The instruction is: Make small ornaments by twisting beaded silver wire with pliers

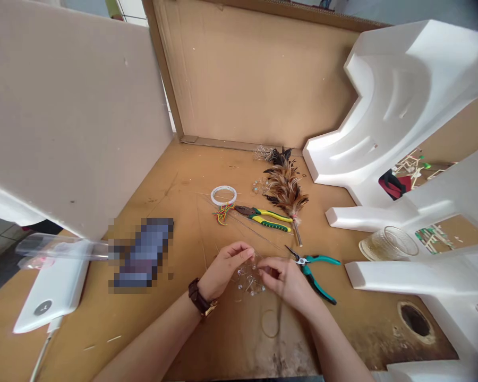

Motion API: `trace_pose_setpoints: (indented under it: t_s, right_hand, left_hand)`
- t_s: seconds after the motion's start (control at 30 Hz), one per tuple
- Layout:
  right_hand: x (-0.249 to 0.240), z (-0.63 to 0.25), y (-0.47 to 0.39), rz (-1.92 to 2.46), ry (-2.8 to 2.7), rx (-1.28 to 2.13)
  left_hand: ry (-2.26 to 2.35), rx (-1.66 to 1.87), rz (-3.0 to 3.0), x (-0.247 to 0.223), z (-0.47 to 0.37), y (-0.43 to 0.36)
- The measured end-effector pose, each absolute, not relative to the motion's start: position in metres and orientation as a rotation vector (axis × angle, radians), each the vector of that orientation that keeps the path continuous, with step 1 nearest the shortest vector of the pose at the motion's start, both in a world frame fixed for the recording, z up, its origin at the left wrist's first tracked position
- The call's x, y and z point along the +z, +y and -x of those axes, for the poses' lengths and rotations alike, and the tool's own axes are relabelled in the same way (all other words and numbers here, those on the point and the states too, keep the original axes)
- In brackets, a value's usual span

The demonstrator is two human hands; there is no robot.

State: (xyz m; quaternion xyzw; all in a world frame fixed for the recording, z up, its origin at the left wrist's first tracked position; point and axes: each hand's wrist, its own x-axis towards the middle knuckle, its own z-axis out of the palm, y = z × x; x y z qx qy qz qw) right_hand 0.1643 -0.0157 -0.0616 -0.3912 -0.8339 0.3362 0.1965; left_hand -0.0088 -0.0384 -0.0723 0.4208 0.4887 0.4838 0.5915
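Near the front middle of the table, my left hand [228, 268] is closed, with thumb and forefinger pinched on a thin wire piece strung with small clear beads [252, 291]. From the other side, my right hand [283, 280] pinches the same beaded wire, its fingers curled. The fine wire ends between the fingertips are too small to make out. Just right of my right hand lie needle-nose pliers [322, 259] with teal handles. Beyond both hands are combination pliers [269, 216] with yellow and green handles, beside colourful threads [224, 213] and a white ring-shaped roll [213, 197].
A feather duster [284, 183] lies at the back, with tangled wire [264, 153] near its tip. White foam packing [386, 106] borders the right, around a glass [388, 244]. On the left are a blurred-out dark device [145, 254] and a cabled white device [58, 289]. Cardboard [255, 74] walls the back.
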Motion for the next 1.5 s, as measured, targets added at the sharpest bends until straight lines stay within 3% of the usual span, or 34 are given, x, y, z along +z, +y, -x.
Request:
trace_pose_setpoints:
  t_s: [0.77,1.17,1.5]
  right_hand:
    - [-0.068,-0.169,-0.011,1.223,-2.31,0.857]
    - [-0.074,-0.166,-0.01,1.297,-2.257,0.846]
    - [-0.073,-0.168,-0.009,1.341,-2.231,0.707]
  left_hand:
    - [1.493,0.789,-1.911,-0.058,0.028,-0.039]
    - [1.708,0.727,-1.907,-0.064,0.015,-0.044]
    - [1.772,0.579,-2.296,-0.074,0.01,-0.046]
